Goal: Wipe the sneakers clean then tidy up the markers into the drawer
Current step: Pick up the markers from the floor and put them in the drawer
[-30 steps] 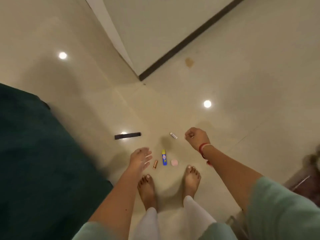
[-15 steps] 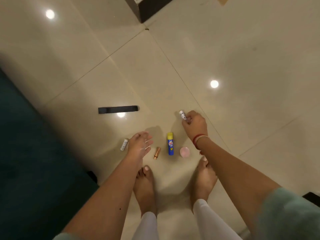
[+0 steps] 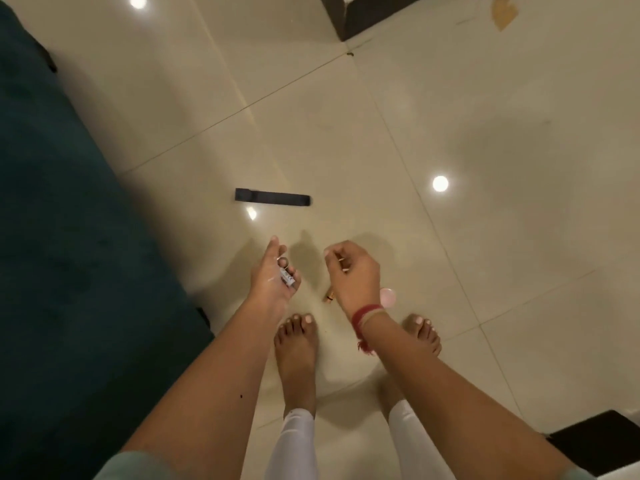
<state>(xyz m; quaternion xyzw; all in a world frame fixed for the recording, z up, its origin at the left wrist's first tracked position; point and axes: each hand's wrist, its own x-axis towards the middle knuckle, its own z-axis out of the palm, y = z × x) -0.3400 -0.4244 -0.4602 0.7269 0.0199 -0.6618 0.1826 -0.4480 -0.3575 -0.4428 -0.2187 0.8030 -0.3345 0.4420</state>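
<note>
My left hand (image 3: 273,275) reaches down near the floor, with a small white marker (image 3: 287,279) held in its curled fingers. My right hand (image 3: 351,271) hovers just right of it, fingers curled into a loose fist. The white marker it pinched a moment ago is hidden inside. A copper-coloured tube (image 3: 329,298) lies on the tiles under the right hand's left edge. A pink round piece (image 3: 388,295) shows past the wrist. The blue and yellow tube is covered by the right hand. No sneakers or drawer are in view.
A flat black strip (image 3: 272,196) lies on the cream tiles ahead of the hands. A dark green upholstered edge (image 3: 69,237) fills the left side. My bare feet (image 3: 296,344) stand just behind the objects. A dark furniture corner (image 3: 595,448) sits at bottom right.
My left hand picked up the white marker that lay to its left. My right hand lifted the other white marker and moved left over the blue and yellow tube.
</note>
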